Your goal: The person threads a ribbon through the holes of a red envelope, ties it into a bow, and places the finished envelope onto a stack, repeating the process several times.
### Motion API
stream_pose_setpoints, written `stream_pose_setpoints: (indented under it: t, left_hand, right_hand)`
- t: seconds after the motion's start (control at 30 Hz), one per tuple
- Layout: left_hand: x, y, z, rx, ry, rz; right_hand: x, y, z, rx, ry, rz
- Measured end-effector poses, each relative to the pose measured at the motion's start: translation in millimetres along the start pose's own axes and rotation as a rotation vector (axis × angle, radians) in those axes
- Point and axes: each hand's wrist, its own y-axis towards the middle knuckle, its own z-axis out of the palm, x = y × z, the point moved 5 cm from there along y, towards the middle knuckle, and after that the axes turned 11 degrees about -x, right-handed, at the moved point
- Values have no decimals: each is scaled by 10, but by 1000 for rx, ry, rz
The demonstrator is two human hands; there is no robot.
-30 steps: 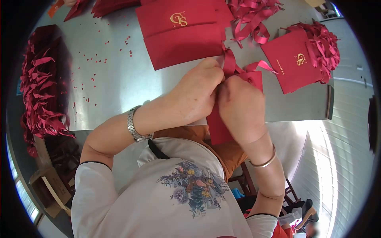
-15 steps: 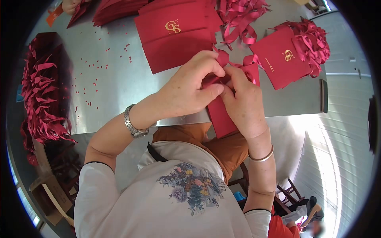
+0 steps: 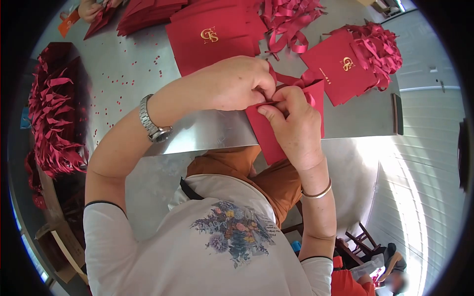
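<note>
A small red paper gift bag (image 3: 268,140) is held tilted at the table's near edge, its lower end over my lap. My right hand (image 3: 297,123) pinches the bag's top edge between thumb and fingers. At the bag's mouth, my left hand (image 3: 242,85) has its fingers curled and closed around a red ribbon (image 3: 291,79); the fingertips are partly hidden. The ribbon trails from there across the top of the bag to the right.
Flat red bags with gold lettering (image 3: 210,49) lie stacked ahead. Loose ribbons (image 3: 291,24) and finished-looking ribboned bags (image 3: 340,69) sit to the right. Many ribboned bags (image 3: 52,118) stand at left. Small red paper dots dot the metal table (image 3: 182,130). Another person's hand (image 3: 90,11) is far left.
My left hand has turned over and its fingers are now curled down at the bag's mouth, with the elbow raised outward. My right thumb has shifted onto the bag's edge.
</note>
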Motion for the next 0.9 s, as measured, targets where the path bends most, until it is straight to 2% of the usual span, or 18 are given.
stream_pose_setpoints:
  t: [0.03, 0.07, 0.17, 0.2, 0.27, 0.3, 0.4, 0.5, 0.53, 0.6, 0.63, 0.7, 0.73, 0.8, 0.83, 0.9]
  left_hand:
    - [-26, 9, 17, -32, 18, 94]
    - [-23, 10, 44, -31, 18, 103]
    - [33, -28, 67, -175, 37, 114]
    - [46, -40, 102, -168, 36, 120]
    - [52, -68, 113, -244, 169, 140]
    - [61, -68, 108, -209, 250, 152]
    - [58, -81, 74, -230, 357, 159]
    - [88, -101, 75, -258, 354, 153]
    - [114, -100, 74, -258, 355, 154]
    - [180, -119, 80, -248, 278, 115]
    - [179, -123, 88, -247, 279, 114]
    - [171, -122, 90, -251, 267, 93]
    - [148, -119, 66, -247, 271, 91]
    - [24, -113, -98, -341, 529, 167]
    - [33, -94, -286, -471, 725, 200]
    - [190, -84, -613, -600, 812, 94]
  right_hand:
    - [9, -19, -15, -67, -39, -54]
    - [18, -34, -35, -135, -79, -110]
    - [59, -119, -61, -176, -228, -97]
    - [136, -157, -83, -217, -327, -172]
    - [294, -236, -97, -149, -515, -380]
    - [304, -302, -108, -131, -561, -472]
    - [378, -418, -279, -158, -583, -575]
    - [340, -552, -467, -268, -506, -560]
    - [232, -645, -499, -394, -460, -539]
    - [-124, -736, -507, -478, -277, -163]
    - [-303, -743, -433, -387, -231, 2]
    - [-484, -751, -221, -191, -289, 3]
    - [-515, -761, -203, -166, -312, -7]
    - [-529, -775, -192, -138, -325, 17]
    - [-534, -774, -193, -114, -349, 36]
    - [-553, -775, -195, -129, -337, 23]
